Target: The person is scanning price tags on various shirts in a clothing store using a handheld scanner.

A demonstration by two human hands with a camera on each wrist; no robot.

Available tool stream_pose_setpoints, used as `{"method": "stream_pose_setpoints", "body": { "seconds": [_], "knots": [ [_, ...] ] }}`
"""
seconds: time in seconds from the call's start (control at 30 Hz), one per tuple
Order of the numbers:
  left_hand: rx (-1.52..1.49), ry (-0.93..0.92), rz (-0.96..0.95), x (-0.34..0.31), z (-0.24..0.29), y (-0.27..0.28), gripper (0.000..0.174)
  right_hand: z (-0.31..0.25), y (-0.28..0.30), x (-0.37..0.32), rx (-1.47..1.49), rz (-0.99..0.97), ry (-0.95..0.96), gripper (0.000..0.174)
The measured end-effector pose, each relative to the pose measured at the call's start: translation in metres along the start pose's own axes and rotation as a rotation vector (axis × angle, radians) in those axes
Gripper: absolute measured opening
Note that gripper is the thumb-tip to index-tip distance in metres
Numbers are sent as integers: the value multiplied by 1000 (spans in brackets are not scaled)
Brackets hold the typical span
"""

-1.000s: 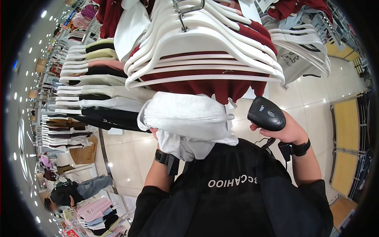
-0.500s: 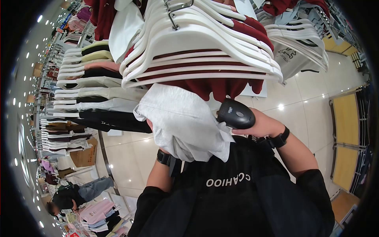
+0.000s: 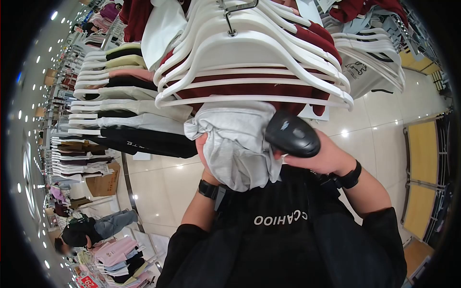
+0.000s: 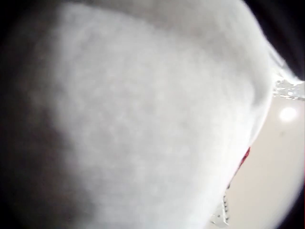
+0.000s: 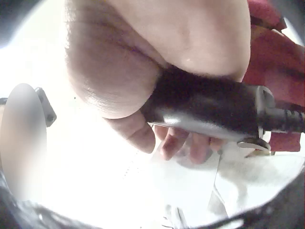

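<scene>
In the head view a light grey garment (image 3: 235, 149) is bunched up in front of the person's chest. The left hand (image 3: 202, 150) holds it from its left side, thumb over the cloth and the other fingers hidden behind it. Pale cloth fills most of the left wrist view. At the garment's right edge the right hand (image 3: 326, 156) grips a black handheld barcode scanner (image 3: 294, 134), whose head overlaps the cloth. The right wrist view shows fingers curled round the scanner's handle (image 5: 205, 107), with a cable (image 5: 286, 119) leaving its end.
Right above the hands hang white hangers (image 3: 254, 91) with dark red garments (image 3: 317, 41). A second rack of hanging clothes (image 3: 129, 113) stands at the left. Farther off are a cardboard box (image 3: 103, 180), another person (image 3: 86, 230) and wooden panels (image 3: 422, 153) at the right.
The right hand has brought the scanner leftward, up against the garment. The garment has gone from a broad folded bundle, through a draped spread, to a tighter bunch in the left hand.
</scene>
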State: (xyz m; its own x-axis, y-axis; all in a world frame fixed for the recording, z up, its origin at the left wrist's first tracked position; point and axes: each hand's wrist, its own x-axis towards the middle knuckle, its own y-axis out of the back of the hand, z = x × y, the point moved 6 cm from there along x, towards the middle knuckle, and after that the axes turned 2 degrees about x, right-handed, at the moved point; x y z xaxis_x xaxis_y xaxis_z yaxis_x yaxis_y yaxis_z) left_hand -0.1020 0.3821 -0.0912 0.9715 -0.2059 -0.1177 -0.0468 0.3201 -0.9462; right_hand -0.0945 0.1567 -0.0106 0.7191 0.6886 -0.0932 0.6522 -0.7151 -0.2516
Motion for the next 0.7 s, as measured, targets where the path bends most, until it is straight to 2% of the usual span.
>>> {"method": "stream_pose_setpoints", "body": {
  "seconds": [0.03, 0.1, 0.17, 0.2, 0.23, 0.3, 0.33, 0.37, 0.43, 0.5, 0.53, 0.57, 0.63, 0.7],
  "knots": [
    [37, 48, 30, 1, -8, -8, 69, 0, -5, 4, -156, -21, 106, 30],
    [-25, 109, -20, 4, -19, -15, 69, 3, -8, 7, -322, -56, 21, 33],
    [-129, 122, 4, 5, -22, -7, 71, 7, -10, 8, -300, -15, 18, 34],
    [-284, 142, -58, 5, -23, -15, 72, 9, -9, 8, -275, 25, 13, 35],
    [-285, 140, -58, 4, -23, -18, 72, 10, -7, 8, -277, 23, 13, 35],
    [-41, 98, -6, 2, -20, -20, 72, 7, 2, 5, -200, 96, 57, 35],
    [-42, 95, -7, 1, -17, -19, 72, -3, 3, 1, -69, 103, 51, 36],
    [9, 55, -27, -2, -11, -16, 73, -8, 6, -3, -69, 100, 50, 36],
    [58, 13, -46, -6, 1, -8, 75, -11, 28, -19, -103, 198, 5, 42],
    [81, -94, -143, -13, 18, -5, 78, -6, 46, -35, -137, 280, -135, 41],
    [378, -217, 176, -18, 31, 12, 85, -1, 52, -41, -150, 295, -115, 39],
    [379, -217, 175, -19, 36, 11, 85, 1, 56, -46, -150, 295, -114, 39],
    [537, -365, 294, -22, 52, 7, 96, 3, 58, -50, -151, 276, -185, 31],
    [541, -345, 280, -20, 54, 2, 97, -3, 59, -56, -174, 276, -183, 28]
  ]
}}
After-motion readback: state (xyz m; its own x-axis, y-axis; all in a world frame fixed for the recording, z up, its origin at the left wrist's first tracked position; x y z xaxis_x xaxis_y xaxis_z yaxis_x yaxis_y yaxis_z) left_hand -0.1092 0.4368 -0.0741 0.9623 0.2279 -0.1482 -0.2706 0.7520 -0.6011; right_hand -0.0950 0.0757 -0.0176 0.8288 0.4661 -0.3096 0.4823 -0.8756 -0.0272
